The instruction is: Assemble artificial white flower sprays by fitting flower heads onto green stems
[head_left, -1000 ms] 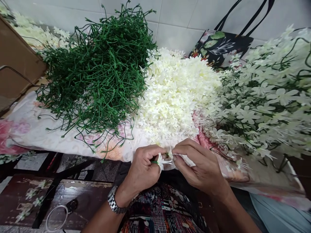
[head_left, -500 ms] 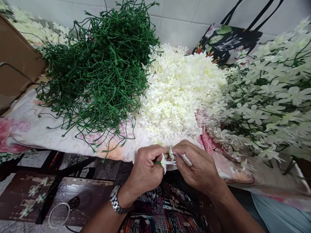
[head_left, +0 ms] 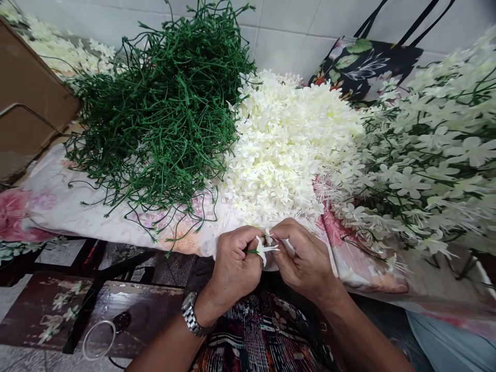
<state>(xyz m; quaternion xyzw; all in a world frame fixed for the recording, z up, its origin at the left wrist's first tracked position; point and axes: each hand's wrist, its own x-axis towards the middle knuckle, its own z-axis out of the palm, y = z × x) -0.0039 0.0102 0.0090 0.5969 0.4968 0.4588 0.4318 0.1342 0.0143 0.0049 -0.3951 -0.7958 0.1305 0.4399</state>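
My left hand [head_left: 237,258] is closed around a green artificial stem [head_left: 252,251], whose tip carries a small white artificial flower [head_left: 261,251]. Opposite it, my right hand [head_left: 306,261] is closed in a pinch on another white artificial flower [head_left: 289,248], with one petal showing by the thumb. Between the fingertips the two hands almost meet, and part of what they hold is hidden. Just beyond lies a heap of loose white flower heads [head_left: 287,139]. To its left rises a tangled pile of green plastic stems [head_left: 174,108].
White flowers on stems [head_left: 434,165] are massed at the right. A floral bag [head_left: 368,70] leans by the tiled wall [head_left: 287,31]. At the left stands a cardboard box [head_left: 34,88]. A floral cloth [head_left: 96,219] covers the table; below is a brown wooden surface [head_left: 139,310].
Both hands have risen slightly, and the right hand has shifted a little to the left. Each keeps its hold. The view has moved a little.
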